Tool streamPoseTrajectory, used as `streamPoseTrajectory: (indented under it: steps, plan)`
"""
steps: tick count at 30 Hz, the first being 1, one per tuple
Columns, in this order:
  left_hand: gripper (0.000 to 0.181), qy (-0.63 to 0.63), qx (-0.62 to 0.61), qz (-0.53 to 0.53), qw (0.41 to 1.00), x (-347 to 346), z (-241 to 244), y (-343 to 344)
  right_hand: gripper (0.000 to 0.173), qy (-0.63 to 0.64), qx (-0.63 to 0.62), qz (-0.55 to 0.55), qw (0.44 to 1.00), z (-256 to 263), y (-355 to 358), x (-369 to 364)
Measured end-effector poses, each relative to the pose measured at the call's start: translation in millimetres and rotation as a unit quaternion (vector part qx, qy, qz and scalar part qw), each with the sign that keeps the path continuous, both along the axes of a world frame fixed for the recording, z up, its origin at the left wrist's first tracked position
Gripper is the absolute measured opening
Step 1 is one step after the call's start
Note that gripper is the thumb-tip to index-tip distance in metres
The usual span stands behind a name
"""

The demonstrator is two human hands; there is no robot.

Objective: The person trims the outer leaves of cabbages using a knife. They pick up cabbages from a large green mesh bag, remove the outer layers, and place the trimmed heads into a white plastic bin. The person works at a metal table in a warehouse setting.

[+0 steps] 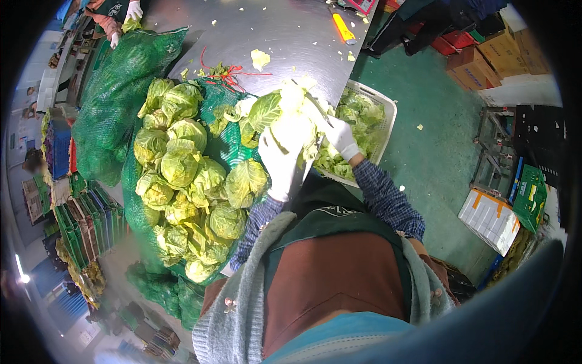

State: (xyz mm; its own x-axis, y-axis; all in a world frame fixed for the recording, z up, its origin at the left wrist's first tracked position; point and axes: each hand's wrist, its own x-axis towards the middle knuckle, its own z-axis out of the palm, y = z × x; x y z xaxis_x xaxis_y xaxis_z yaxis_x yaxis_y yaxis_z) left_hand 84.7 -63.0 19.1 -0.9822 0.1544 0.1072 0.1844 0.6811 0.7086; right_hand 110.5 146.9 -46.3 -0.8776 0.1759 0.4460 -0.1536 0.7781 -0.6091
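Note:
Under strong glare, a pale trimmed cabbage (pixel 293 120) rests at the table's near edge with loose green outer leaves (pixel 264 111) on its left. My left hand (pixel 278 161), in a white glove, grips it from the near left side. At its right side, my white-gloved right hand (pixel 342 137) is closed around what looks like a knife (pixel 321 109); its thin dark blade lies against the cabbage and the glare hides its detail. Left of my hands, many whole cabbages (pixel 179 167) are heaped on an opened green mesh sack (pixel 225 143).
A white plastic crate (pixel 389 113) of cut leaves (pixel 359 111) stands below the steel table (pixel 291 32) at right. A yellow utility knife (pixel 343 29), red string (pixel 232 75) and scraps lie on top. A full mesh sack (pixel 118 104) is at left, near another person's gloved hands (pixel 133 11).

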Motion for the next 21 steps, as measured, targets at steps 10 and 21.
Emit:
streamPoseTrajectory:
  steps: [10,21]
  plan:
    - [0.099,-0.036,0.016,-0.028,0.999,-9.7,4.3,14.0,0.025,-0.235,-0.257,-0.243,0.905,-25.5,15.4,44.7]
    - [0.100,0.086,-0.013,-0.099,0.991,-7.5,9.9,44.4,0.056,-0.108,0.061,0.001,0.992,62.7,-8.3,26.0]
